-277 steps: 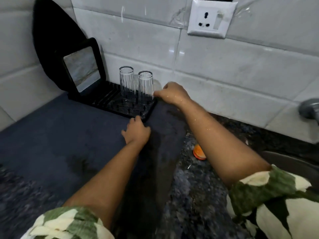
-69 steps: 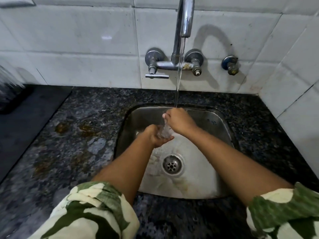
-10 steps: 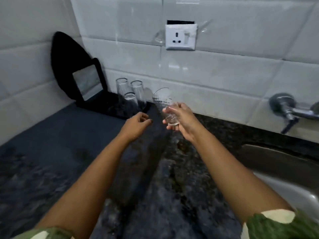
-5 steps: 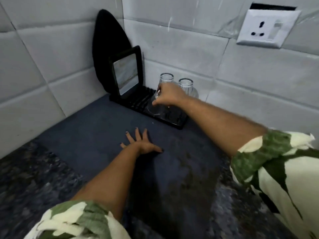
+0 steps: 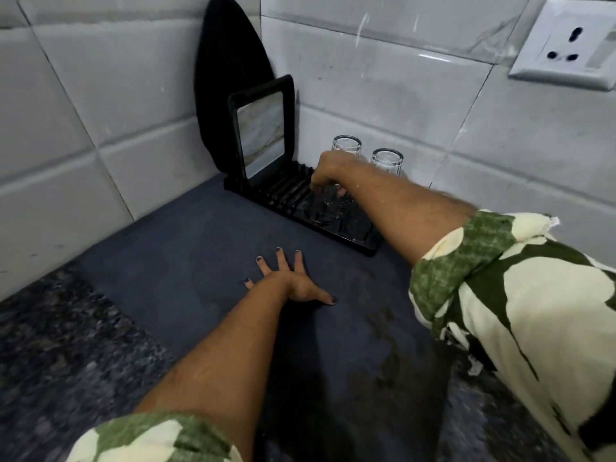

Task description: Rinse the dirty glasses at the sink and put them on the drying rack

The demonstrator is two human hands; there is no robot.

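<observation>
Clear wet drinking glass (image 5: 325, 203) sits mouth-down on the black ribbed plastic drying rack (image 5: 350, 236), my right hand (image 5: 328, 173) gripping it; my left hand (image 5: 295, 283) lies flat, empty. Letting go crooked could tip it into two upturned glasses (image 5: 386, 160) behind.

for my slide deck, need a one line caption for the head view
Right hand sets a glass on the drying rack; left hand rests flat.

Three glasses (image 5: 346, 151) — one rack (image 5: 300, 201), one mat (image 5: 200, 261), one socket (image 5: 566, 48).
</observation>
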